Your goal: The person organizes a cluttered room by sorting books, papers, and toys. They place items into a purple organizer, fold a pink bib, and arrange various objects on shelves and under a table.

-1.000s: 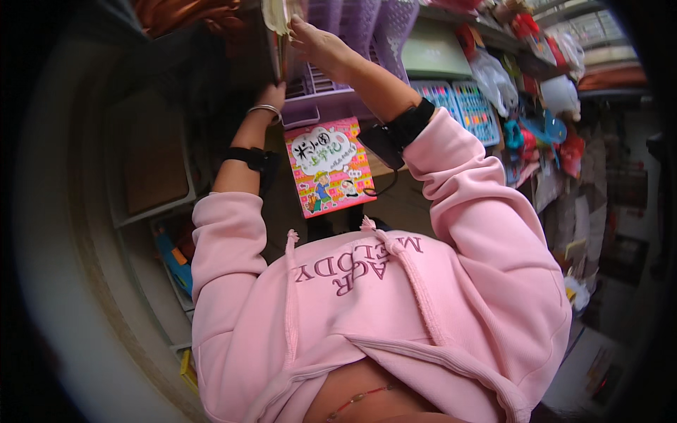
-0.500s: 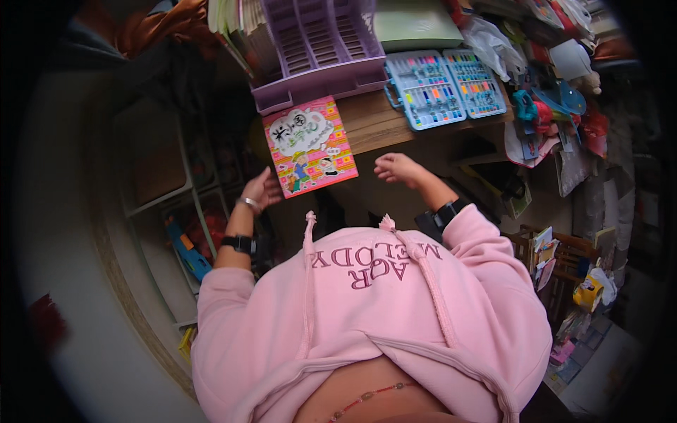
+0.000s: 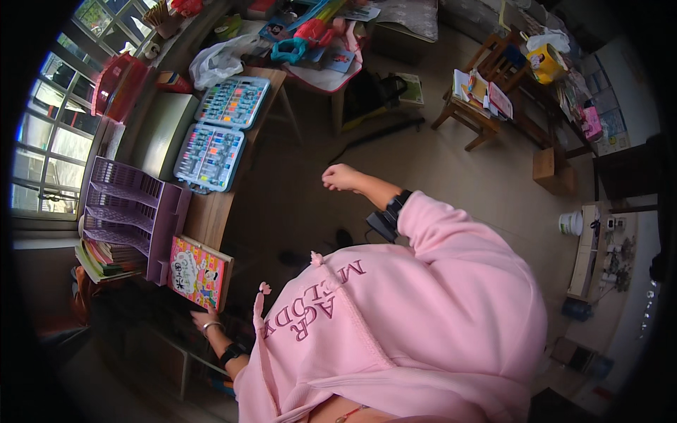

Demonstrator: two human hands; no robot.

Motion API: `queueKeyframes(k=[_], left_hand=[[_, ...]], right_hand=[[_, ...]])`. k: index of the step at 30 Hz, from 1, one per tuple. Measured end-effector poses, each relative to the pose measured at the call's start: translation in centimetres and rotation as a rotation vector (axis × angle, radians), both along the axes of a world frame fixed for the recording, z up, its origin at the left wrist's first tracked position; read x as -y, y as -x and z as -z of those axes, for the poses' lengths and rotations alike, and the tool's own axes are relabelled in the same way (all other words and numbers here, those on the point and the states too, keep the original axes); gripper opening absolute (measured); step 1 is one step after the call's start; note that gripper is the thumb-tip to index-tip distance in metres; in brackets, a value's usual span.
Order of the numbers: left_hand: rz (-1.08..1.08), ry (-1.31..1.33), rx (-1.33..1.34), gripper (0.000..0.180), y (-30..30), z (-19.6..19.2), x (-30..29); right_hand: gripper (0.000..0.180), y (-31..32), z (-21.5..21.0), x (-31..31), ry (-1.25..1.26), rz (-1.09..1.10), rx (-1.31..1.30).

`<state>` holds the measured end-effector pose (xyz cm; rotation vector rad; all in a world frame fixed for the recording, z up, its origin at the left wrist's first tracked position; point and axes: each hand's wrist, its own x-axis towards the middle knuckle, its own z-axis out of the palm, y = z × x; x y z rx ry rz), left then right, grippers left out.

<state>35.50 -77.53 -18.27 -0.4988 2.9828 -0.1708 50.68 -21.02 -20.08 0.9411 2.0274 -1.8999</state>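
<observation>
Reaching low beside the pink book (image 3: 199, 273), left hand (image 3: 206, 319) at its corner.
Book lies cover up at the end of the wooden tabletop (image 3: 210, 211), next to the purple rack (image 3: 163, 227); cannot tell whether left fingers touch it, or are spread or pressed together. Right hand (image 3: 341, 178) well apart, above the floor (image 3: 437, 176), fingers curled together. Open marker case (image 3: 210, 156) farther along the tabletop.

Purple capital letters (image 3: 319, 308) cross the pink hoodie (image 3: 430, 303); characters (image 3: 185, 273) mark the pink book (image 3: 205, 277).
</observation>
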Motion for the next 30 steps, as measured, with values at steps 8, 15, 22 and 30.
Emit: queueKeyframes(k=[8, 15, 22, 30], left_hand=[[0.249, -1.943, 0.882, 0.051, 1.3, -4.7, -30.6], [0.845, -2.180, 1.260, 0.074, -7.8, -11.5, -47.6], [0.689, -1.727, 1.727, 0.054, -5.6, -12.1, -50.5], [0.179, -1.364, 1.560, 0.035, 2.0, -1.4, -56.3]], right_hand=[[0.030, -1.8, -13.0, 5.1, -0.883, -0.022, -0.898], [0.038, -1.3, -15.2, 2.0, -1.143, -0.088, -0.982], [0.029, -9.5, -1.9, -11.8, -1.046, 0.544, -0.216], [0.031, -24.3, 5.4, -19.1, 0.166, 0.980, 0.106]])
